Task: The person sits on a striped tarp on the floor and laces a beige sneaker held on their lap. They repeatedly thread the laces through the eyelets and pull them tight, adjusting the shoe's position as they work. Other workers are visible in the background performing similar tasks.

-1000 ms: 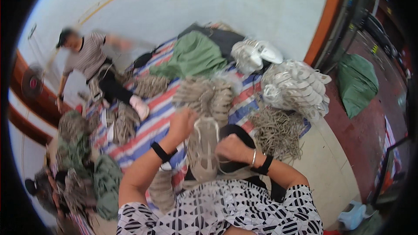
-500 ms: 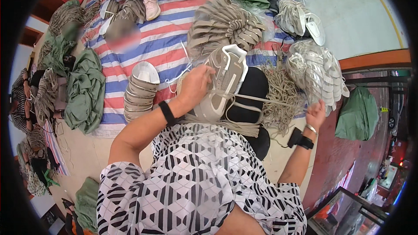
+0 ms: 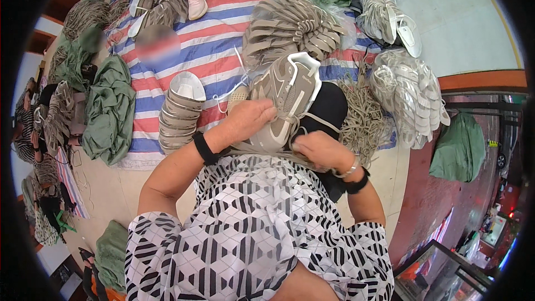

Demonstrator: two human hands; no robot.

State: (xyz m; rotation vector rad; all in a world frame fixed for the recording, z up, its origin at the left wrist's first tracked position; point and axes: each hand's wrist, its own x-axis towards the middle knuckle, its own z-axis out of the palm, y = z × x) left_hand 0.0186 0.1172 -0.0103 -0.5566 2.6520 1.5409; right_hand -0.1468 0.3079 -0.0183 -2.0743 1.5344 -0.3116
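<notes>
In front of my lap lies a beige-and-white shoe upper (image 3: 290, 81), its heel end pointing away from me. My left hand (image 3: 248, 120) is closed on its left side, fingertips pinching by the lacing. A beige shoelace (image 3: 317, 118) comes out of the lacing and loops to the right over a black surface. Close to the toe end, my right hand (image 3: 322, 149) is curled shut and slightly blurred; what its fingers hold is hidden. More beige laces (image 3: 267, 153) lie across my lap under the hands.
A striped sheet (image 3: 223, 25) covers the floor. On it stand a stack of shoe uppers (image 3: 181, 114) and a fanned pile of uppers (image 3: 292, 28). Loose laces (image 3: 362, 111) heap at right beside bagged uppers (image 3: 409, 97). Another person's pink shoe (image 3: 195, 1) shows at the back.
My right hand has come in from far right, where it drew the lace out taut, to the shoe's toe end. The lace now hangs slack. My left hand has shifted slightly nearer.
</notes>
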